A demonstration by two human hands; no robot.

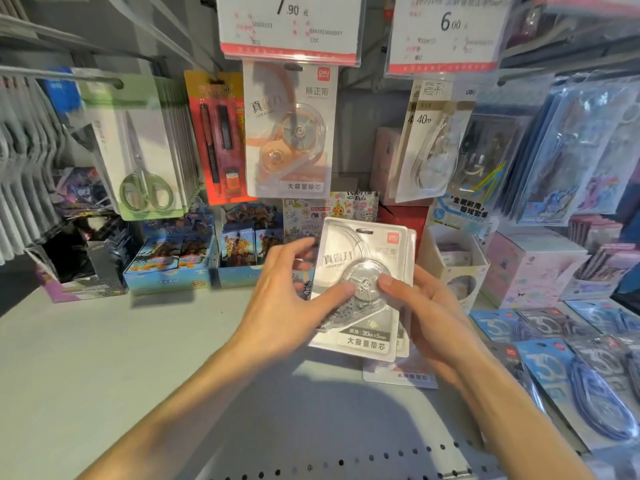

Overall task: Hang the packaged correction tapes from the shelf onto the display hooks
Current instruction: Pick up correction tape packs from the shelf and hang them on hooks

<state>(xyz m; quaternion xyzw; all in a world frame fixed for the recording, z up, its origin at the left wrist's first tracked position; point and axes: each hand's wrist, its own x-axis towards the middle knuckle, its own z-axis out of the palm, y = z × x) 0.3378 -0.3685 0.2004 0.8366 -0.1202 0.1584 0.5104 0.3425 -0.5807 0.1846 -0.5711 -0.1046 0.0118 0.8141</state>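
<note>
A white packaged correction tape (363, 244) with a clear blister is held upright over the shelf, with at least one more pack stacked behind it. My left hand (280, 306) grips its left side, thumb on the blister. My right hand (426, 317) holds the right side, thumb also on the blister. Above hangs an orange correction tape pack (289, 133) on a display hook under a 7.90 price tag (291, 26). Another pack (401, 375) lies flat on the shelf under my hands.
Blue correction tape packs (568, 372) lie spread on the grey shelf (104, 358) at the right. Scissors (138, 150) and a red pen set (218, 133) hang to the left, a 40m tape pack (429, 143) to the right. Card boxes (173, 261) stand at the back.
</note>
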